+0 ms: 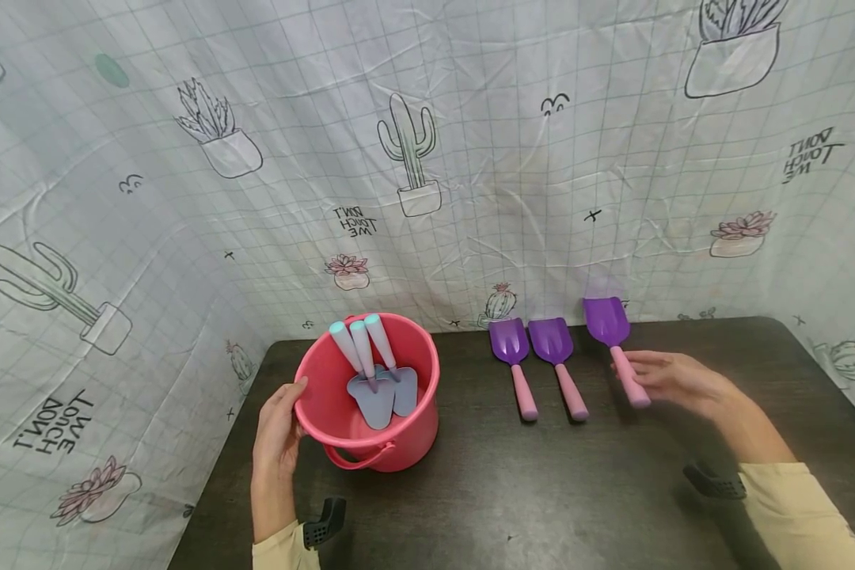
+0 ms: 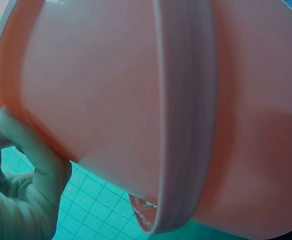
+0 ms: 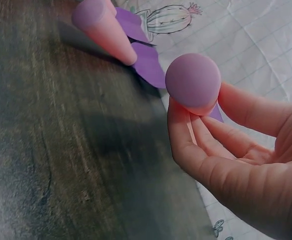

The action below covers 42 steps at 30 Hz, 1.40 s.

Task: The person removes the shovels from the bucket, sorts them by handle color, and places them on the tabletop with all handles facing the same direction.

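Observation:
My right hand [image 1: 677, 381] pinches the pink handle of a purple toy shovel [image 1: 608, 321]; in the right wrist view the rounded handle end [image 3: 193, 82] sits between thumb and fingers. My left hand [image 1: 278, 427] grips the rim of a red bucket [image 1: 419, 443], thumb on the edge, as the left wrist view also shows. Inside the bucket lean several grey-bladed trowels [image 1: 375, 404] with white handles and light blue ends. To the left of the held shovel lie two more purple shovels, one [image 1: 509, 342] beside the other [image 1: 552, 342], handles toward me.
A dark wooden table [image 1: 513, 499] carries everything. Behind it and along the sides hangs a white gridded cloth [image 1: 484, 158] printed with cacti. The bucket's handle [image 1: 359, 457] hangs down at its front.

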Available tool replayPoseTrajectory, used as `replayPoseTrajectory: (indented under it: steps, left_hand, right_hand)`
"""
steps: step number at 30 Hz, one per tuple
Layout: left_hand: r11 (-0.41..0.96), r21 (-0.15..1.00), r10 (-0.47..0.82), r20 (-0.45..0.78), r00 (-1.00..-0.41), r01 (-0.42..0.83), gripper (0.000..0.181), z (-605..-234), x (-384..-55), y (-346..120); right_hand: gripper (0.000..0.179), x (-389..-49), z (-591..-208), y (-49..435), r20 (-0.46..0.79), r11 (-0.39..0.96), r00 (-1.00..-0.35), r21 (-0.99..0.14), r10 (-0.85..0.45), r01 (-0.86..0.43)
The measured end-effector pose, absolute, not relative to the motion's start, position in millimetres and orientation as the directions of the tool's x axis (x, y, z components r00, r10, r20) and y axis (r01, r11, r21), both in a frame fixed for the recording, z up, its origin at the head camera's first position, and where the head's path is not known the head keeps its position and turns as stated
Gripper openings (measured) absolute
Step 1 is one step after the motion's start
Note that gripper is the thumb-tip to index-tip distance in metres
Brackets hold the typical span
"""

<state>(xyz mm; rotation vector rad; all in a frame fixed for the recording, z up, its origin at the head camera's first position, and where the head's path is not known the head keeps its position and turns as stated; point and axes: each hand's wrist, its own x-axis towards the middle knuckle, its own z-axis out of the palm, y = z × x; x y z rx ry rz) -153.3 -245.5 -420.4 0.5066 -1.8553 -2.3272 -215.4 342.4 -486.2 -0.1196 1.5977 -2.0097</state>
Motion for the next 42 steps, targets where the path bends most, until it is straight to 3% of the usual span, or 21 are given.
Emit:
replayPoseTrajectory:
  steps: [5, 11, 14, 27, 42]
  left_hand:
    - [-0.227, 0.967, -0.307, -0.180, -0.935, -0.111, 0.027, -420.6, -153.0, -245.0]
    - [-0.206, 0.973, -0.313, -0.165, -0.935, -0.103, 0.026, -421.2, -153.0, -243.8]
    - [-0.203, 0.974, -0.318, -0.162, -0.934, -0.100, 0.026, -421.6, -152.8, -243.6]
    - [-0.230, 0.969, -0.306, -0.165, -0.938, -0.095, 0.026, -420.9, -152.6, -243.8]
    - [-0.240, 0.965, -0.306, -0.175, -0.936, -0.103, 0.026, -421.2, -152.6, -245.3]
  right_hand:
    - [0.039, -215.4, -492.3, 344.0, -0.277, -0.122, -0.839, -0.920, -0.469, 0.372]
    - [0.067, -217.6, -498.1, 342.8, -0.349, 0.025, -0.853, -0.929, -0.389, 0.369]
    - [0.073, -219.0, -499.7, 341.1, -0.382, 0.078, -0.854, -0.922, -0.353, 0.380]
    - [0.067, -220.6, -502.1, 338.7, -0.363, 0.171, -0.851, -0.931, -0.379, 0.322]
    - [0.063, -213.7, -494.8, 327.9, -0.335, 0.305, -0.900, -0.920, -0.280, 0.247]
